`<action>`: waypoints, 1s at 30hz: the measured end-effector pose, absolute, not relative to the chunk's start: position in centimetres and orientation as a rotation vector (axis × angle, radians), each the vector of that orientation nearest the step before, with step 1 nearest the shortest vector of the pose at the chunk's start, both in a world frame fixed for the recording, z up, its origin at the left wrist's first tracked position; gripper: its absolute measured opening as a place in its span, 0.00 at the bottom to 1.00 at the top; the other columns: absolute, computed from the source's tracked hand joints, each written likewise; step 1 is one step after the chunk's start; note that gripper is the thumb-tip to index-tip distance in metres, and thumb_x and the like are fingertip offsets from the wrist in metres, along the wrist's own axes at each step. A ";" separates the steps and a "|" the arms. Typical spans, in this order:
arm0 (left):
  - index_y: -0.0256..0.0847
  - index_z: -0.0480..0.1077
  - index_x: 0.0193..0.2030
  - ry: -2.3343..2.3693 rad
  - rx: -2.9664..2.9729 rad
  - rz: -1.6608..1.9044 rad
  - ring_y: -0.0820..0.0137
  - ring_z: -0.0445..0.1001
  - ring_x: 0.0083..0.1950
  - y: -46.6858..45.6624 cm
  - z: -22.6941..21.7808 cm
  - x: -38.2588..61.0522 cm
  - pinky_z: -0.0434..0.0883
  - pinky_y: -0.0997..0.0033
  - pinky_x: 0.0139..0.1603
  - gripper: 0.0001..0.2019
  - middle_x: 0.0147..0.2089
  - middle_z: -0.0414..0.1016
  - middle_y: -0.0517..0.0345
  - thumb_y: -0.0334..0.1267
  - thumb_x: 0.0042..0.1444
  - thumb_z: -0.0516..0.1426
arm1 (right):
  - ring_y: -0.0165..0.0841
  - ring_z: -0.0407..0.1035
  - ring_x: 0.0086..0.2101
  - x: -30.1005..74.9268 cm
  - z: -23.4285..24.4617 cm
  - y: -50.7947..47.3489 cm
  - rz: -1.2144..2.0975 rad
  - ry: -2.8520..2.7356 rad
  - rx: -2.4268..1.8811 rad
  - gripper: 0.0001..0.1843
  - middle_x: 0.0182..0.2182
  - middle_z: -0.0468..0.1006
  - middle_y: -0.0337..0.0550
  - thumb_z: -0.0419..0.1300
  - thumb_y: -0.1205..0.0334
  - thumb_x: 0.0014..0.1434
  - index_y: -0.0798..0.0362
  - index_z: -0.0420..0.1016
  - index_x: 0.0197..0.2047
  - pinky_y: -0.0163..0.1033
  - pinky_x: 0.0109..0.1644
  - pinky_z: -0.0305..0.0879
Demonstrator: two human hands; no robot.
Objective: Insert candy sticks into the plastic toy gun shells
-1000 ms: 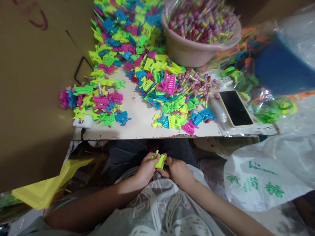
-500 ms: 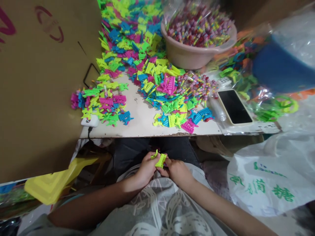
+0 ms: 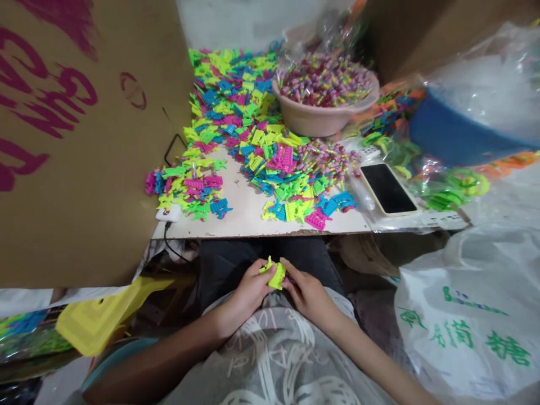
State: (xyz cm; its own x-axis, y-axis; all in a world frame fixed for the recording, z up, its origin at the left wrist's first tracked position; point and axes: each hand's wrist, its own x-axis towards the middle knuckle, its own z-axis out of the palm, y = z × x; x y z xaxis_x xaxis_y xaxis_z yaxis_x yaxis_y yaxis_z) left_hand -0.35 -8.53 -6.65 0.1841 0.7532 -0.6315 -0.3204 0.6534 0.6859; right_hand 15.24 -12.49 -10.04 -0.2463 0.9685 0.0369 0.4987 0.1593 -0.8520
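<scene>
The lime-yellow plastic piece sat between the two hands, low over the person's lap and just below the table's near edge. The left hand pinched it from its left side, thumb and fingers closed on it. The right hand met it from the other side, its fingertips bent in and pressed to the piece's right edge, with a speck of pink showing under them. The two hands were almost touching around the piece.

Ahead stood a worn white table. A big heap of coloured plastic pieces in blue, pink, green and yellow ran back across it, and a smaller heap lay apart at the left. A white charger rested at the front left corner. A pink basin full of small striped sweets stood at the back, and a smartphone lay face up at the right. A cardboard box with magenta lettering walled off the left. A blue tub and a white plastic bag with green print filled the right.

Compared with half a second before, the view had tipped upward: the table looked farther off and more of the box's lettering showed. The hands had stayed in the lap, and the right index finger had stretched further over the piece.
</scene>
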 end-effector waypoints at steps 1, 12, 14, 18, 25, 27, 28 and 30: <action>0.38 0.69 0.29 1.158 0.463 0.797 0.71 0.73 0.31 -8.7 -6.6 -0.2 0.72 0.72 0.33 0.29 0.29 0.73 0.61 0.51 0.25 0.76 | 0.41 0.78 0.42 15.2 -10.2 -12.7 0.987 -1.808 -1.380 0.25 0.45 0.81 0.55 0.52 0.64 0.65 0.58 0.64 0.65 0.43 0.46 0.74; 0.39 0.68 0.28 1.178 0.611 0.790 0.71 0.72 0.32 -10.0 -6.5 0.5 0.71 0.72 0.34 0.26 0.29 0.72 0.60 0.51 0.31 0.74 | 0.41 0.78 0.44 14.7 -10.9 -14.4 0.867 -1.628 -1.385 0.23 0.49 0.81 0.54 0.51 0.63 0.65 0.56 0.71 0.61 0.44 0.50 0.74; 0.39 0.68 0.28 1.190 0.630 0.794 0.71 0.72 0.31 -10.2 -6.4 0.7 0.71 0.72 0.34 0.27 0.29 0.72 0.59 0.52 0.30 0.74 | 0.41 0.78 0.45 14.8 -11.0 -14.6 0.829 -1.628 -1.386 0.23 0.50 0.81 0.54 0.51 0.63 0.65 0.55 0.71 0.61 0.45 0.51 0.74; 0.39 0.67 0.28 1.203 0.662 0.814 0.70 0.73 0.31 -10.3 -6.3 1.1 0.72 0.71 0.34 0.28 0.28 0.73 0.59 0.54 0.28 0.74 | 0.41 0.78 0.46 15.0 -11.0 -14.6 0.808 -1.624 -1.366 0.23 0.50 0.81 0.54 0.50 0.62 0.65 0.55 0.72 0.61 0.44 0.52 0.74; 0.38 0.67 0.29 1.234 0.711 0.832 0.70 0.74 0.33 -10.1 -6.1 1.4 0.72 0.70 0.37 0.28 0.30 0.73 0.59 0.52 0.31 0.74 | 0.43 0.77 0.49 14.9 -11.3 -13.9 0.835 -1.550 -1.343 0.22 0.51 0.80 0.56 0.51 0.60 0.65 0.57 0.74 0.58 0.48 0.54 0.73; 0.38 0.67 0.30 1.225 0.727 0.827 0.70 0.75 0.34 -9.9 -5.9 1.6 0.73 0.70 0.38 0.27 0.31 0.74 0.59 0.52 0.33 0.73 | 0.43 0.76 0.51 15.2 -11.3 -13.5 0.842 -1.527 -1.338 0.22 0.53 0.79 0.56 0.52 0.60 0.65 0.57 0.75 0.57 0.49 0.56 0.72; 0.39 0.67 0.31 1.218 0.737 0.824 0.70 0.75 0.35 -9.7 -5.8 1.7 0.73 0.70 0.39 0.26 0.31 0.74 0.59 0.52 0.34 0.73 | 0.43 0.75 0.52 15.3 -11.2 -13.2 0.854 -1.522 -1.330 0.21 0.53 0.79 0.55 0.52 0.60 0.65 0.56 0.75 0.57 0.49 0.57 0.71; 0.39 0.67 0.32 1.206 0.764 0.815 0.70 0.76 0.36 -9.1 -5.7 1.9 0.74 0.70 0.39 0.26 0.32 0.74 0.58 0.52 0.36 0.72 | 0.42 0.76 0.50 15.8 -10.9 -12.5 0.893 -1.525 -1.310 0.22 0.51 0.80 0.55 0.53 0.59 0.65 0.57 0.74 0.58 0.47 0.55 0.72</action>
